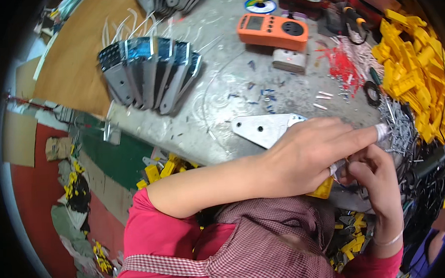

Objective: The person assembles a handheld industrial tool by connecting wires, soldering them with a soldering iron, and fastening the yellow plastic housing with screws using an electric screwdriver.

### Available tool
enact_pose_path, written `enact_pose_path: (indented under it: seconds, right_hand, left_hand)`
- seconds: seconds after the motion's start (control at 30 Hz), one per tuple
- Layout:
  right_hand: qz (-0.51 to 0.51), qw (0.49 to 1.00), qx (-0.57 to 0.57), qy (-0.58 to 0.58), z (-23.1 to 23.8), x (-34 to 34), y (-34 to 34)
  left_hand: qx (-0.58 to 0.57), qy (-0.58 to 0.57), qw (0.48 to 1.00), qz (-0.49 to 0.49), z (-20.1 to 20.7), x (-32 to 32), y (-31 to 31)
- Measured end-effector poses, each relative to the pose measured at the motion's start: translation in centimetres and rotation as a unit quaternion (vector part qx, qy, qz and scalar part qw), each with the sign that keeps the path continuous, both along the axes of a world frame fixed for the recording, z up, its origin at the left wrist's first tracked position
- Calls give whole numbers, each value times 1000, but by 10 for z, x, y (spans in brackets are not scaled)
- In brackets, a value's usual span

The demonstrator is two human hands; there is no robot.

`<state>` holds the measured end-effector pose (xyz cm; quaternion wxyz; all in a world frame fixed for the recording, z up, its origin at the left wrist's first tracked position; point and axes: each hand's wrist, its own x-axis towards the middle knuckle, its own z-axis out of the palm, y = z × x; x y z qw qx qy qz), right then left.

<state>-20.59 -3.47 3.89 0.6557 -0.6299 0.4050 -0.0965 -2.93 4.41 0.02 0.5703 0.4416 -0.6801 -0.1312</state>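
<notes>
My left hand (323, 146) reaches across the bench, palm down, over a tapered grey metal plate (262, 129) with dark holes. One finger, white tape on its tip, stretches toward the loose screws. Another taped fingertip is bent in beside my right hand (379, 173). The right hand's thumb and fingers are pinched together there; whatever lies between the hands is too small and covered to name. A yellow plastic piece (322, 189) shows below my left hand, at the bench's near edge, mostly hidden by it.
Grey plates with blue-black tops and white wires (151, 75) stand fanned at the back left. Behind is an orange meter (272, 31) near a white block (289, 60). Yellow plastic parts (414, 61) and loose screws (399, 129) are heaped right, near red bits (343, 69).
</notes>
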Motion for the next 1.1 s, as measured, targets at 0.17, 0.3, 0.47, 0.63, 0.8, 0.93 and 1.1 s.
enact_pose_path:
  seconds: [0.17, 0.3, 0.47, 0.63, 0.8, 0.93, 1.1]
  right_hand:
    - [18, 969, -244, 25, 9, -32, -4]
    - [53, 937, -337, 75, 22, -25, 3]
    - [83, 915, -385, 81, 42, -26, 0]
    - [63, 911, -388, 124, 62, -24, -66]
    - [41, 850, -524, 6, 11, 55, -167]
    - [28, 801, -598, -20, -22, 106, -220]
    - [-23, 749, -637, -184, 36, 79, -192]
  left_hand:
    - [205, -188, 958, 71, 29, 89, 65]
    - [274, -328, 897, 113, 11, 96, 104]
    - [283, -445, 848, 56, 23, 86, 96]
    - [230, -248, 940, 35, 35, 108, 78]
    - [239, -57, 960, 133, 30, 74, 48]
    - [240, -132, 951, 140, 15, 53, 15]
    - [263, -28, 960, 87, 23, 59, 16]
